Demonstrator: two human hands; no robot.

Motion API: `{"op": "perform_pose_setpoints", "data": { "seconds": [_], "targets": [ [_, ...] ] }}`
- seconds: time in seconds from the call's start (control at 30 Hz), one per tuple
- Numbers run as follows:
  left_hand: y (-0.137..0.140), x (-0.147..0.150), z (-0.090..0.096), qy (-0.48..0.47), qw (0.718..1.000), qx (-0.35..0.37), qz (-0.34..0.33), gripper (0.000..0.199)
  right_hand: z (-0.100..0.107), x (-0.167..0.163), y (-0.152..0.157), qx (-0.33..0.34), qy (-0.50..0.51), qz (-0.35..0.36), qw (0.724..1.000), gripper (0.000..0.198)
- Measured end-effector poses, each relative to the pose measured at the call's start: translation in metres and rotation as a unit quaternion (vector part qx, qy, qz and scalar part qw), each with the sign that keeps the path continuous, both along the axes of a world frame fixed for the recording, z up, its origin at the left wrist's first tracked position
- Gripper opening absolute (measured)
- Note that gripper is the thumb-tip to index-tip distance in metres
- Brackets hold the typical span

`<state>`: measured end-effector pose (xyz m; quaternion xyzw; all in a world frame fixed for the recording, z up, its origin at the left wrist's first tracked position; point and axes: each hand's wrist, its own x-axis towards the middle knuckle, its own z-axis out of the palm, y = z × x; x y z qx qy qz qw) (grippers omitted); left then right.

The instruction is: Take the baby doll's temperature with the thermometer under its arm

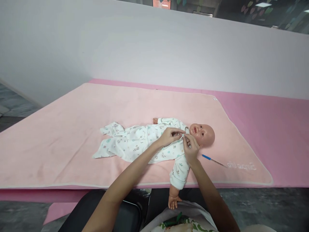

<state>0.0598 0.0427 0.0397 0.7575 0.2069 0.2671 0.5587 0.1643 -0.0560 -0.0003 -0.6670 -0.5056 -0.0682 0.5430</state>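
A baby doll lies on its back with its head to the right, dressed in a white printed shirt and matching trousers. At the shirt's neckline, my left hand is closed, its fingertips pinching the collar fabric. Right beside it, my right hand pinches the same bit of collar, just below the doll's chin. The fingers partly cover what lies between them; a fastening there is too small to make out. One doll arm hangs over the table's near edge, and the other rests on the far side.
Under the doll is a peach mat with a pale border, spread on a pink tabletop. A slim tool with a blue handle lies right of my right hand. A white partition stands behind; a black chair is below the near edge.
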Motion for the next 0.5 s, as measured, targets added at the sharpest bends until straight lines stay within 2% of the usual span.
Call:
{"op": "perform_pose_setpoints", "data": {
  "seconds": [0.2,0.4,0.5],
  "targets": [
    [-0.0005,0.0005,0.0008,-0.012,0.999,-0.033,0.000,0.036,0.0022,-0.0017,-0.0004,0.049,-0.032,0.028,0.998,0.019],
    [-0.0028,-0.0016,0.0047,0.004,0.998,0.066,-0.019,0.029,0.0030,-0.0029,-0.0015,0.041,0.004,0.016,0.999,0.020],
    [-0.0025,-0.0017,0.0048,0.019,0.997,0.078,-0.022,0.029,0.0025,-0.0031,-0.0023,0.035,0.034,0.018,0.999,0.020]
  ]
}}
